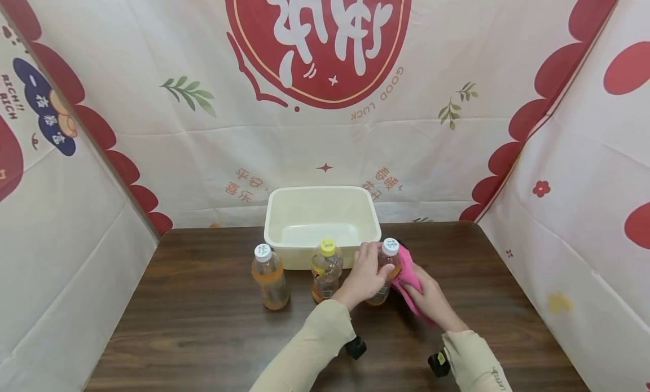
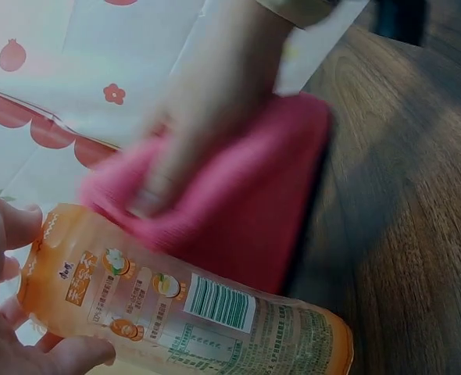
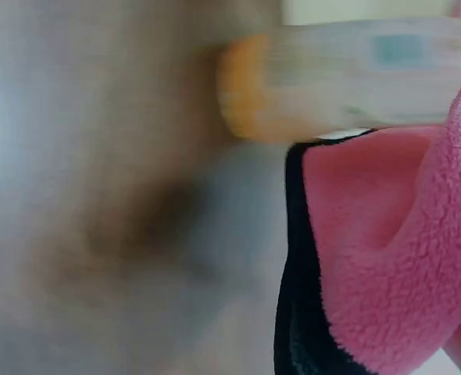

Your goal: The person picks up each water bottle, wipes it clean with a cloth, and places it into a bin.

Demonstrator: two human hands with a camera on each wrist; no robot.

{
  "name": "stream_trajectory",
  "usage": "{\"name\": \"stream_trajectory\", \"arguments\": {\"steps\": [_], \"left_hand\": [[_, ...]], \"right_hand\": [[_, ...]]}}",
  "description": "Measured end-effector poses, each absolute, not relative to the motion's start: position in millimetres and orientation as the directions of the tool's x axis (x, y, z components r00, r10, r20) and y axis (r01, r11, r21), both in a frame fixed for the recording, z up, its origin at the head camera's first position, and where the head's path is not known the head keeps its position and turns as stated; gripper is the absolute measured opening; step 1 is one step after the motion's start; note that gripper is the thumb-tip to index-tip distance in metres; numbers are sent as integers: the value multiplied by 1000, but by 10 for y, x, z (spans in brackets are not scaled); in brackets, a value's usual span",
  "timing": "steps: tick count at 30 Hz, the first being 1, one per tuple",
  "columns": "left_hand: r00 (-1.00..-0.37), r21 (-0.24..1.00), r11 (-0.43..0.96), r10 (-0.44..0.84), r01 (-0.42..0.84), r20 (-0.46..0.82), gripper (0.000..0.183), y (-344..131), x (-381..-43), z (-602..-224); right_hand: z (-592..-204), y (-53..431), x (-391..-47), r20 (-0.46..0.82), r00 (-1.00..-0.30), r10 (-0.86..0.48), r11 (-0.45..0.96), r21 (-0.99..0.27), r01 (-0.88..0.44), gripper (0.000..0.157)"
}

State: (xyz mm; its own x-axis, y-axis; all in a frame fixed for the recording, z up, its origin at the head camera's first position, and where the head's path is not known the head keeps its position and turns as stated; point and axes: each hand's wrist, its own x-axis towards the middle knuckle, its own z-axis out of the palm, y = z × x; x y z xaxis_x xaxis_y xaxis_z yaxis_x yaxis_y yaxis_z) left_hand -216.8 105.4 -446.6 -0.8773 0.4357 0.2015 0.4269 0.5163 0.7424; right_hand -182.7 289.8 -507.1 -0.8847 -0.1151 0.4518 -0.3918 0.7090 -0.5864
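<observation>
A white-capped bottle (image 2: pixel 184 301) is gripped in the left hand (image 1: pixel 367 273), in front of the right end of the cream basin (image 1: pixel 299 260); its upper part is wrapped by curled fingers and thumb, so that the grip is narrow and filled. By the right hand (image 1: pixel 430 296), farther to the right of the basin and nearer the person, a pink cloth (image 1: pixel 408 280) is pinched between thumb and fingers. The cloth is held up at the bottle's right side, and a black underside is shown along its edge. Whether the bottle's base is rested on the table (image 1: pixel 203 335) or slightly raised cannot be told. On the bottle, orange bands, printed text and a barcode are seen in the left wrist view.

Directly in front of the basin, a yellow-capped bottle (image 1: pixel 326 273) is stood upright, partly hidden by the left forearm. In front of the basin's left end, a second white-capped bottle (image 1: pixel 271 282) is stood upright. Behind the basin, a white printed backdrop (image 1: pixel 325 146) is hung.
</observation>
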Motion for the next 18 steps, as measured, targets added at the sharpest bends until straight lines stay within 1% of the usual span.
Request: {"name": "stream_trajectory", "arguments": {"steps": [5,9,14,18], "left_hand": [[-877,742,523,444,419,183,43,1046,-2168,-4467],[-881,759,512,441,402,169,43,1040,-2171,-4446],[-882,769,508,445,389,152,44,1036,-2178,-4439],[-880,765,504,444,400,168,44,1029,-2178,-4451]], "right_hand": [[-4755,2903,-1823,486,-862,-144,687,-578,-440,35],[-4627,2849,-1828,488,-859,-156,669,-587,-455,38],[-4709,2814,-1841,500,-858,-122,643,-619,-452,37],[-4887,2831,-1855,523,-846,-104,659,-600,-452,34]]}}
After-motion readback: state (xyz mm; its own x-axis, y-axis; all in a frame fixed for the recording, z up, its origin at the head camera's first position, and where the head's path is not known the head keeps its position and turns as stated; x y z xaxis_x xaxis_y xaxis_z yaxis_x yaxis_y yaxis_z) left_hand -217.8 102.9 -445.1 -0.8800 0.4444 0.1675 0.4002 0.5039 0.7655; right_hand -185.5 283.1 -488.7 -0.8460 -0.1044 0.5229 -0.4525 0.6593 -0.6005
